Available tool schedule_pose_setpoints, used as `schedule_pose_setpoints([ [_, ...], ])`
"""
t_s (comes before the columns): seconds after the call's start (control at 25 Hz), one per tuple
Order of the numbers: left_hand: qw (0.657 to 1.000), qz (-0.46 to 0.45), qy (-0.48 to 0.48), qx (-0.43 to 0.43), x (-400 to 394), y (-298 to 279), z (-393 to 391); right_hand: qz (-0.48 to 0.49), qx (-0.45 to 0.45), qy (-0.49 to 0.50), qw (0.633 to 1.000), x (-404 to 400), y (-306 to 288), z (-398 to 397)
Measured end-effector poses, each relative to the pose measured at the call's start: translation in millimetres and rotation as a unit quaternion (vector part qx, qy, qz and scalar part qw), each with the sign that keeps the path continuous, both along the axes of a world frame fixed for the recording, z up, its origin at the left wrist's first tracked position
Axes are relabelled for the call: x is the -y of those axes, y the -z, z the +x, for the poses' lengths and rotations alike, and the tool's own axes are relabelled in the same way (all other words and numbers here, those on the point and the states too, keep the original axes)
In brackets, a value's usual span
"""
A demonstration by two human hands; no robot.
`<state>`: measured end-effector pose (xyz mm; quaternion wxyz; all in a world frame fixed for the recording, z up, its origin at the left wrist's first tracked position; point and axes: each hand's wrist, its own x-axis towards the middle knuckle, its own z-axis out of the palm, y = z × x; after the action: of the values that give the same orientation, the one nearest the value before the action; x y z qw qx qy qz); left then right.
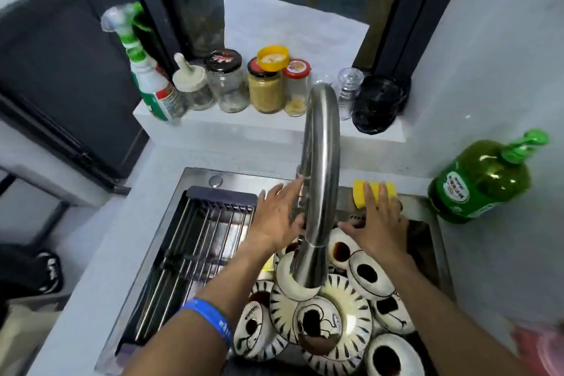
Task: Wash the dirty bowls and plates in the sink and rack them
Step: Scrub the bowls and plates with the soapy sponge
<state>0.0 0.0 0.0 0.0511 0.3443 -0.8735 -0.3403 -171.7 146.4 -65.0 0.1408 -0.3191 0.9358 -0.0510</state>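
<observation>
**Entry: sponge and tap lever, both ahead of the hands at the back rim of the sink**

Item 1, left hand (276, 217): fingers straight and spread, holding nothing, fingertips at or just short of the tap lever (300, 189) at the foot of the faucet (320, 180). I cannot tell whether they touch it.

Item 2, right hand (380, 223): fingers straight, laid over the yellow sponge (360, 195) on the back rim; not curled round it that I can see.

Item 3, dirty bowls and plates (323, 314): piled in the right part of the sink (427, 223), below and nearer me than both hands, directly under the faucet spout.

Item 4, rack (195, 247): over the left part of the sink, bare of dishes, just beside the left forearm.

Item 5, green soap bottle (479, 180): on the surface to the right, nearer the right hand.

Judgement: washing has not begun. I read the next move as split by side: the left hand is nearer the lever, the right nearer the sponge, whose long axis runs along the back rim, across the fingers. The dishes lie back toward me, so both hands must draw in afterward.
</observation>
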Motion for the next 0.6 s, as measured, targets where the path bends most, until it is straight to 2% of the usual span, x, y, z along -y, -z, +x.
schedule_pose_setpoints([
  [0.04, 0.998, 0.044, 0.006, -0.038, 0.9, 5.7, -5.4, 0.007, -0.019, -0.028, 0.999, 4.0, 9.5, -12.2],
  [0.08, 0.997, 0.04, 0.032, -0.055, 2.7, 11.0, -10.4, 0.017, -0.039, -0.048, 0.998, 6.3, 16.0, -21.7],
  [0.16, 0.996, -0.017, 0.06, -0.059, 10.7, 19.7, -16.5, 0.032, -0.024, -0.06, 0.997, 13.2, 30.4, -44.6],
  [0.2, 0.996, -0.018, 0.063, -0.06, 15.5, 30.6, -19.6, 0.043, -0.022, -0.066, 0.997, 17.9, 36.7, -53.2],
  [0.32, 0.997, 0.01, 0.045, -0.067, 14.0, 36.2, -16.7, 0.067, -0.066, -0.098, 0.991, 18.0, 44.5, -63.2],
  [0.36, 0.993, 0.063, 0.015, -0.103, 6.5, 30.5, -13.2, 0.06, -0.07, -0.091, 0.992, 14.6, 43.2, -62.5],
  [0.4, 0.982, 0.129, -0.011, -0.134, -0.6, 18.7, -8.8, 0.038, -0.068, -0.077, 0.994, 10.7, 40.0, -58.6],
  [0.48, 0.962, 0.2, -0.076, -0.169, -9.9, 9.6, 1.3, -0.022, -0.056, -0.027, 0.998, 0.2, 31.6, -32.3],
  [0.56, 0.976, 0.167, -0.092, -0.11, -10.3, 10.9, 7.5, -0.101, 0.006, 0.048, 0.994, -15.6, 16.0, 5.0],
  [0.6, 0.984, 0.138, -0.074, -0.081, -9.5, 16.8, 11.6, -0.148, 0.079, 0.1, 0.981, -24.3, 6.8, 25.7],
])
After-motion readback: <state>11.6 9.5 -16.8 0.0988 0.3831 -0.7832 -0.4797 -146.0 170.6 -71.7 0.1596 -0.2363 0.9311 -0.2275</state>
